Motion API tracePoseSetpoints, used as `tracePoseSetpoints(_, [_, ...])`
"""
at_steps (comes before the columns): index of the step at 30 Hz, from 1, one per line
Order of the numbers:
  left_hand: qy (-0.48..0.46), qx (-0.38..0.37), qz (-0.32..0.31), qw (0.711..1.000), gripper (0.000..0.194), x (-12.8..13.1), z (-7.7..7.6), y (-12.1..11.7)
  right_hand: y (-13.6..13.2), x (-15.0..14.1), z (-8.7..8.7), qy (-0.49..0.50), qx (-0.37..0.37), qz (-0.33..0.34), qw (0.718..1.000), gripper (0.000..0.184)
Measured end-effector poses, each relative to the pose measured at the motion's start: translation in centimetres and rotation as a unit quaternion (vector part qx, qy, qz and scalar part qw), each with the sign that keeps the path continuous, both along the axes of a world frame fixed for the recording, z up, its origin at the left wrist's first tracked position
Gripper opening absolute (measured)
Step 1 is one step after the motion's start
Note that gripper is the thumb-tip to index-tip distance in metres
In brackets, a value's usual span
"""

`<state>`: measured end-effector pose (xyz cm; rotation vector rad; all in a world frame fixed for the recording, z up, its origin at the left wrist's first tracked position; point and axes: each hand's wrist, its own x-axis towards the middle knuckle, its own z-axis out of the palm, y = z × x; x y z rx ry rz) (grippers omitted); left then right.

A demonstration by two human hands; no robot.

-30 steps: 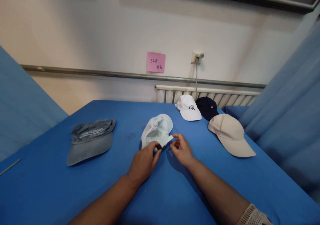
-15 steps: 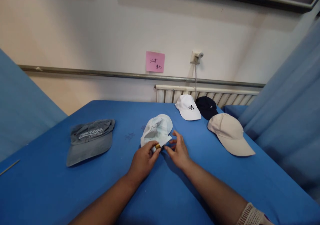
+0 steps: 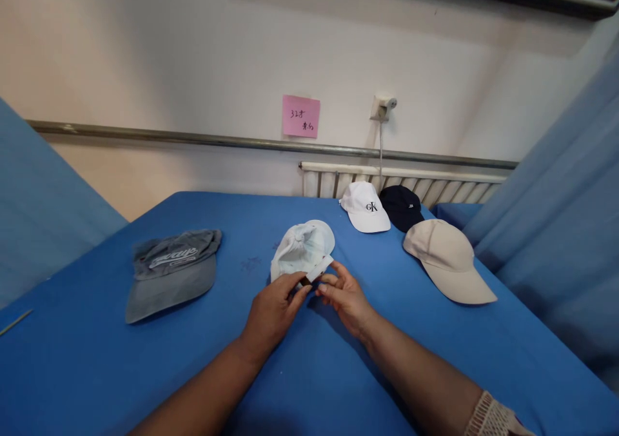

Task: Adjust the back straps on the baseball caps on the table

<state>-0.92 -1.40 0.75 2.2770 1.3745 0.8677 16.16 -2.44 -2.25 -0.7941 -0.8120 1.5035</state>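
A pale, whitish baseball cap (image 3: 294, 250) lies on the blue table with its hollow side toward me and its brim pointing away. My left hand (image 3: 275, 304) pinches the back edge of this cap at a small dark buckle (image 3: 305, 282). On the other side, my right hand (image 3: 345, 294) has its fingers curled round the free end of the cap's strap (image 3: 321, 267), thumb close to the buckle. The strap end stands up at a slant between both hands. What the right fingertips grip exactly is partly hidden.
A grey cap (image 3: 174, 271) lies on the left of the blue table (image 3: 145, 378). At the back right are a white cap (image 3: 363, 209) and a navy cap (image 3: 401, 207), with a beige cap (image 3: 447, 258) nearer. A thin stick (image 3: 15, 322) lies far left. Blue curtains (image 3: 556, 229) hang at both sides.
My right hand has closed in on the strap; its fingers were more spread before. The strap end has tilted upward. My left hand stays at the buckle, which has turned.
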Motion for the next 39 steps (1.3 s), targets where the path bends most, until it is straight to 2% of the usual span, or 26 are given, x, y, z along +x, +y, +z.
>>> tracePoseSetpoints(3, [0.074,0.021,0.007,0.997,0.034,-0.1,0.1,0.0,0.1,0.3,0.1,0.001,0.002,0.001,1.0,0.058])
tracePoseSetpoints(8, [0.141,0.046,-0.009,0.989,0.036,0.2,-0.2,-0.3,0.4,-0.3,-0.7,-0.043,0.017,-0.01,0.999,0.059])
tracePoseSetpoints(11, [0.101,0.078,-0.024,0.992,0.041,0.6,-0.2,-1.1,0.7,-0.5,-1.2,-0.065,0.004,-0.057,0.996,0.05])
tracePoseSetpoints(14, [0.037,0.09,-0.025,0.995,0.039,1.0,-0.2,-1.8,0.8,-0.3,-1.3,-0.056,-0.017,-0.067,0.996,0.044])
tracePoseSetpoints(18, [0.002,0.019,-0.029,0.999,0.031,1.1,-0.5,-1.5,0.4,-0.1,-1.1,-0.026,-0.029,-0.026,0.999,0.04])
tracePoseSetpoints(21, [-0.018,0.0,-0.04,0.999,0.028,1.0,-0.8,-0.7,0.1,-0.3,-1.0,-0.028,-0.016,-0.004,0.999,0.042])
tracePoseSetpoints(24, [-0.035,-0.017,-0.08,0.996,0.027,0.7,-1.0,-0.1,0.3,-0.6,-1.4,-0.079,-0.044,-0.049,0.995,0.045])
tracePoseSetpoints(27, [-0.064,-0.062,-0.039,0.995,0.027,0.6,-1.2,0.1,0.7,-0.6,-1.9,-0.109,-0.073,-0.107,0.986,0.048])
tracePoseSetpoints(30, [-0.103,-0.131,0.012,0.986,0.027,0.4,-1.2,0.2,0.8,-0.3,-2.2,-0.092,-0.078,-0.113,0.986,0.049])
tracePoseSetpoints(35, [-0.175,-0.219,0.01,0.96,0.038,0.7,-1.4,0.2,0.6,-0.2,-2.0,-0.054,-0.074,-0.081,0.993,0.053])
tracePoseSetpoints(39, [-0.226,-0.27,0.016,0.936,0.047,1.3,-2.1,0.2,0.5,-0.5,-2.0,-0.06,-0.054,-0.082,0.993,0.051])
